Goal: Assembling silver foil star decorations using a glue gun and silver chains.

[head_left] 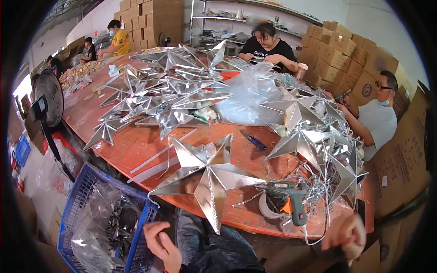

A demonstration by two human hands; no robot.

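A large silver five-pointed star (209, 175) lies at the table's near edge, one point overhanging. A beaded silver trim runs along its ridges. Below its left point is my left hand (163, 245), off the star, fingers apart and nothing in them. My right hand (347, 236) is off the table's near right edge, its fingers curled and smeared by motion; whether they hold anything does not show. Between it and the star, a green glue gun (291, 198) with an orange trigger rests over a white round container (268, 207), its pale cord hanging over the edge.
Silver stars (168, 86) are heaped at the back left, more (305, 132) at the right with loose beaded trim. A plastic bag (250, 98), a blue-handled tool (254, 141) and clear strips (157, 157) lie between. A blue crate (86, 182) and fan (48, 100) stand left; co-workers sit around.
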